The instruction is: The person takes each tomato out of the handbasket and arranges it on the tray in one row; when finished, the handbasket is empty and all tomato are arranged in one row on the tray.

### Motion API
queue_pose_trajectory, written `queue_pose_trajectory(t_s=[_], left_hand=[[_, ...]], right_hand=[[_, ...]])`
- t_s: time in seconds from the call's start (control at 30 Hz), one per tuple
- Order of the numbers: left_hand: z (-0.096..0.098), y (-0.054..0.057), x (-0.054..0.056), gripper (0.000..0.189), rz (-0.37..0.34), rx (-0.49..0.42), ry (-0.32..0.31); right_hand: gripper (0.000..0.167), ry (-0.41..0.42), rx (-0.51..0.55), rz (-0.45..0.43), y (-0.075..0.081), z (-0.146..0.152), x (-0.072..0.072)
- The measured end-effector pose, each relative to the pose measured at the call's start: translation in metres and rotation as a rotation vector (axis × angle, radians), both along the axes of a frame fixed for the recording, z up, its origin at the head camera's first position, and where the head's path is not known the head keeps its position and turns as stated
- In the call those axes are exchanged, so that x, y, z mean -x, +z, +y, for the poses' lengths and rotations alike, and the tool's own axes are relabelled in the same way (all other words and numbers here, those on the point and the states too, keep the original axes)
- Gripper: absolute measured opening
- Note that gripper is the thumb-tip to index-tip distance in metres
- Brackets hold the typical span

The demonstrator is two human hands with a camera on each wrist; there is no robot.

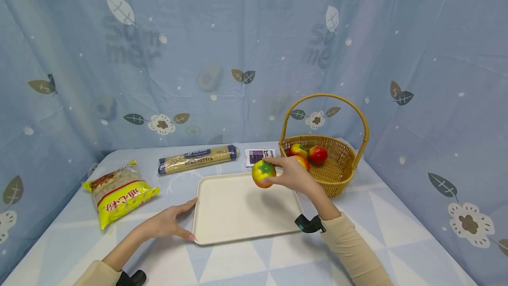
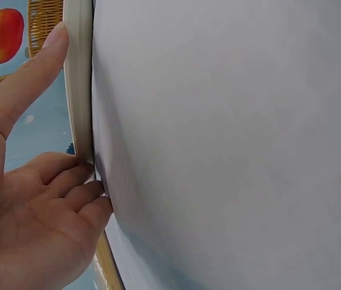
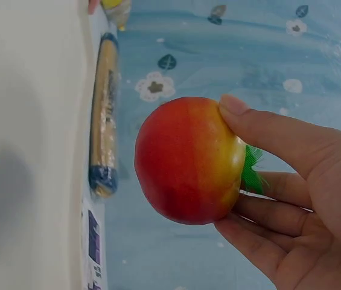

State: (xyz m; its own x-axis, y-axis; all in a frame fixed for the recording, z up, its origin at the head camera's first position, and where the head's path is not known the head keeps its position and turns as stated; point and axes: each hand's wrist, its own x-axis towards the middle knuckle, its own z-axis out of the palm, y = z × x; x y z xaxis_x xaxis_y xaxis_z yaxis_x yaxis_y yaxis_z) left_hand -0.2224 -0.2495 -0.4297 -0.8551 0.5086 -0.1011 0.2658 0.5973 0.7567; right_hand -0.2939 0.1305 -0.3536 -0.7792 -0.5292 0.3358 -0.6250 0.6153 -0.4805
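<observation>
My right hand (image 1: 291, 173) holds a rounded red-and-yellow fruit (image 3: 188, 160) with a green leafy top, pinched between thumb and fingers. The fruit is above the right part of a cream rectangular tray (image 1: 226, 211), and its shadow falls on the tray. My left hand (image 1: 168, 222) rests against the tray's left side, thumb near the front corner and fingers spread farther back. In the left wrist view the thumb lies straight along the tray's rim, and the other fingertips touch down by its edge.
A wicker basket (image 1: 337, 184) with a tall handle holds several red-and-yellow fruits (image 1: 318, 155) behind my right hand. A spaghetti pack (image 1: 198, 159) and a small white-and-purple packet (image 1: 259, 156) lie behind the tray. At the left is a yellow food bag (image 1: 121, 193). Patterned curtains surround the table.
</observation>
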Motion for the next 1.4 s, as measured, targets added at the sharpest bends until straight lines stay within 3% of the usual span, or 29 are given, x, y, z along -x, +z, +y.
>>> queue_pose_trajectory(t_s=[0.63,0.87,1.4], left_hand=[[0.001,-0.002,0.002,0.108,-0.014,-0.001,-0.001],[0.001,0.0,0.001,0.108,-0.018,0.009,0.012],[0.0,-0.001,0.002,0.108,-0.032,0.006,0.018]], right_hand=[[0.054,0.123,-0.014,-0.036,-0.024,-0.04,0.007],[0.055,0.179,0.009,-0.108,-0.034,-0.062,0.009],[0.056,0.216,-0.047,-0.148,-0.047,-0.104,0.008]])
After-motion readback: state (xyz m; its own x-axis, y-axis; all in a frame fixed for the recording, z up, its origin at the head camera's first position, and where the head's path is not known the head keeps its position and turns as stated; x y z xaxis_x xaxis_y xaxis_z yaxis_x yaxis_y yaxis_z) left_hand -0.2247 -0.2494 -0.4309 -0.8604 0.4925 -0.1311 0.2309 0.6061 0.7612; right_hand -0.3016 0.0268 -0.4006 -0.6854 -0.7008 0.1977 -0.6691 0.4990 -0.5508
